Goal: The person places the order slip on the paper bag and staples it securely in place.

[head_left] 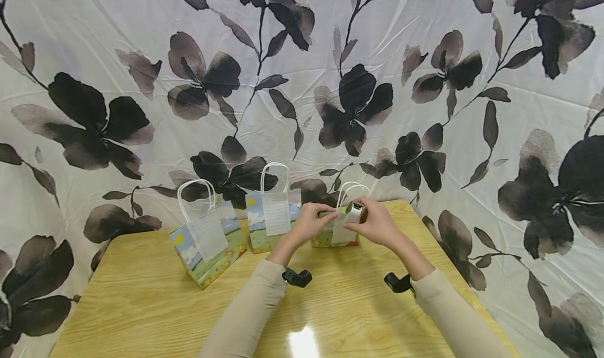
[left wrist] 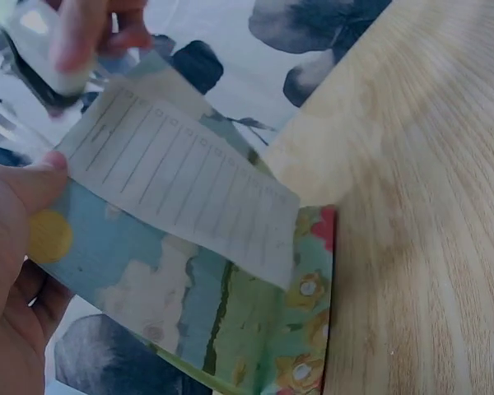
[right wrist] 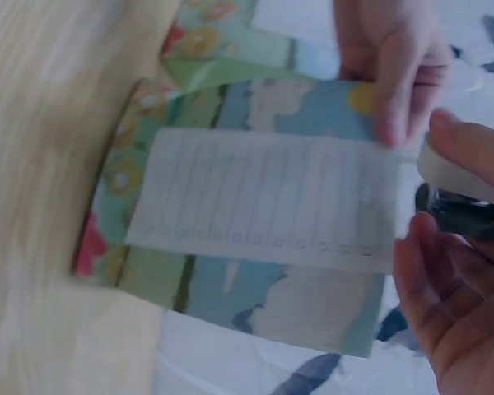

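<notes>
My left hand pinches the top edge of a small paper gift bag, thumb in front and fingers behind. The bag shows a painted sky, a yellow sun and flowers, and has white handles. A white lined checklist sheet lies against its front, up to the top edge. My right hand grips a small white and black stapler just above the bag's top edge. Fingers partly hide the stapler, and whether it touches the sheet I cannot tell.
Two matching gift bags stand to the left on the wooden table, the left bag angled and the middle bag upright. Each has a lined sheet on its front. A floral cloth hangs right behind the table.
</notes>
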`<action>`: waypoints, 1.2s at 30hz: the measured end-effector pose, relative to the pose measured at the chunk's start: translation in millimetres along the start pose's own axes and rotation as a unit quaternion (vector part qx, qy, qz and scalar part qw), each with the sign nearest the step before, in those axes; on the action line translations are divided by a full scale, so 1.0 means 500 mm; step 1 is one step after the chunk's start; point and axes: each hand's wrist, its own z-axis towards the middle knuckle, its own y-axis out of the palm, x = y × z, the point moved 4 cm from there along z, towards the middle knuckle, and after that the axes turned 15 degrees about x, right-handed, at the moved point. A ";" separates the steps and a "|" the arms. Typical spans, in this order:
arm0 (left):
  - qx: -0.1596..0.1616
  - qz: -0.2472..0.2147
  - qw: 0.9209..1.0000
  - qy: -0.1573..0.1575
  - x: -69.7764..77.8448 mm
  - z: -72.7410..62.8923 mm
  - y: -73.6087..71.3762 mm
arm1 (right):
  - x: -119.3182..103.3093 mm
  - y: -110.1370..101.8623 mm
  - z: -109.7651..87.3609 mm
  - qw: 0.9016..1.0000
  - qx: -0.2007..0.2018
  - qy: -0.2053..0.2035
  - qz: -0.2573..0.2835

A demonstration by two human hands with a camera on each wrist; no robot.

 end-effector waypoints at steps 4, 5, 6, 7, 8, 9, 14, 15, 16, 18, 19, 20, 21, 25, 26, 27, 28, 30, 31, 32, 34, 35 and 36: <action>0.014 -0.007 1.000 -0.005 0.003 0.007 -0.007 | -0.013 -0.028 -0.014 0.997 0.026 0.024 0.071; 0.021 -0.011 1.000 -0.006 0.004 0.010 -0.010 | -0.016 -0.035 -0.019 0.995 0.033 0.028 0.086; 0.026 -0.014 1.000 -0.008 0.004 0.012 -0.013 | -0.018 -0.042 -0.025 0.994 0.042 0.033 0.099; 0.030 -0.017 0.999 -0.009 0.004 0.015 -0.015 | -0.019 -0.048 -0.030 0.992 0.050 0.039 0.111; 0.035 -0.018 0.999 -0.011 0.005 0.018 -0.017 | -0.018 -0.053 -0.037 0.990 0.060 0.046 0.121; 0.038 -0.022 0.999 -0.013 0.005 0.021 -0.019 | -0.016 -0.058 -0.044 0.988 0.069 0.057 0.128; 0.037 -0.028 0.999 -0.028 0.004 0.029 -0.023 | 0.013 -0.069 -0.085 0.955 0.115 0.149 0.228; 0.034 -0.029 0.998 -0.032 0.003 0.029 -0.023 | 0.021 -0.068 -0.094 0.944 0.121 0.170 0.254; 0.032 -0.030 0.998 -0.038 0.001 0.029 -0.022 | 0.030 -0.066 -0.103 0.931 0.126 0.191 0.283; 0.027 -0.031 0.998 -0.047 -0.003 0.028 -0.021 | 0.050 -0.060 -0.121 0.907 0.126 0.232 0.327; 0.024 -0.032 0.998 -0.050 -0.005 0.028 -0.020 | 0.060 -0.055 -0.131 0.896 0.120 0.251 0.345; 0.024 -0.032 0.998 -0.052 -0.007 0.027 -0.019 | 0.071 -0.051 -0.141 0.886 0.113 0.270 0.360; 0.023 -0.032 0.998 -0.051 -0.008 0.027 -0.018 | 0.081 -0.046 -0.152 0.879 0.103 0.285 0.368; 0.026 -0.031 0.998 -0.044 -0.009 0.028 -0.020 | 0.118 -0.028 -0.186 0.889 0.077 0.310 0.328; 0.027 -0.031 0.998 -0.043 -0.009 0.028 -0.020 | 0.125 -0.025 -0.194 0.897 0.078 0.309 0.306; 0.027 -0.032 0.998 -0.043 -0.008 0.028 -0.021 | 0.132 -0.022 -0.201 0.904 0.078 0.308 0.284; 0.027 -0.033 0.998 -0.043 -0.008 0.028 -0.021 | 0.138 -0.019 -0.208 0.912 0.080 0.306 0.263; 0.025 -0.034 0.998 -0.047 -0.007 0.027 -0.022 | 0.148 -0.013 -0.221 0.924 0.083 0.297 0.227; 0.023 -0.033 0.998 -0.051 -0.007 0.026 -0.022 | 0.153 -0.010 -0.228 0.929 0.086 0.293 0.211; 0.021 -0.033 0.998 -0.054 -0.007 0.025 -0.022 | 0.157 -0.006 -0.234 0.934 0.085 0.287 0.193; 0.017 -0.032 0.998 -0.060 -0.007 0.024 -0.023 | 0.164 0.001 -0.245 0.945 0.082 0.275 0.156; 0.016 -0.032 0.997 -0.063 -0.008 0.024 -0.023 | 0.167 0.005 -0.250 0.950 0.078 0.271 0.136; 0.014 -0.032 0.997 -0.065 -0.008 0.024 -0.022 | 0.169 0.008 -0.255 0.954 0.075 0.265 0.116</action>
